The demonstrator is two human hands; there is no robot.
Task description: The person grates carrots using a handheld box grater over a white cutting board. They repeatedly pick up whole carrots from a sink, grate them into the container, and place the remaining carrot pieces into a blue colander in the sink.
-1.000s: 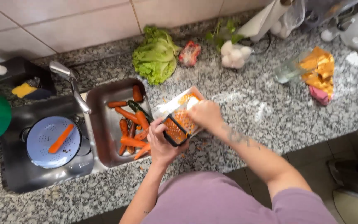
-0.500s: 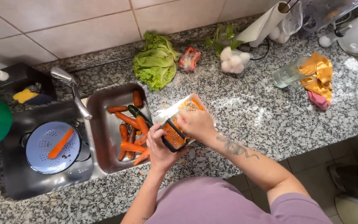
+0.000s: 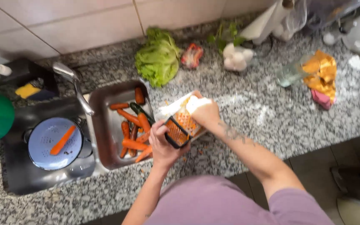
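- My left hand (image 3: 163, 143) is wrapped tight around the black handle end of the box grater (image 3: 179, 129), holding it tilted over a white tray (image 3: 172, 109) on the granite counter (image 3: 271, 116).
- My right hand (image 3: 203, 111) is closed at the grater's upper end, pressed to its face; what the fingers hold is hidden, so I can't tell.
- Orange shreds lie on the grater face and in the tray just below it.
- Just left of the grater, the small steel sink basin (image 3: 105, 137) holds a pile of whole carrots (image 3: 134, 133), some crossing each other.
- Further left, a pale blue colander (image 3: 46, 146) sits in the bigger basin with a single carrot (image 3: 62, 140) lying in it.
- The tap (image 3: 73, 85) arches between the two basins.
- Behind the tray, a head of lettuce (image 3: 158, 58) rests against the tiled wall, well apart from my hands.
- Off to the right, a drinking glass (image 3: 290, 74) stands beside an orange cloth (image 3: 322, 73).
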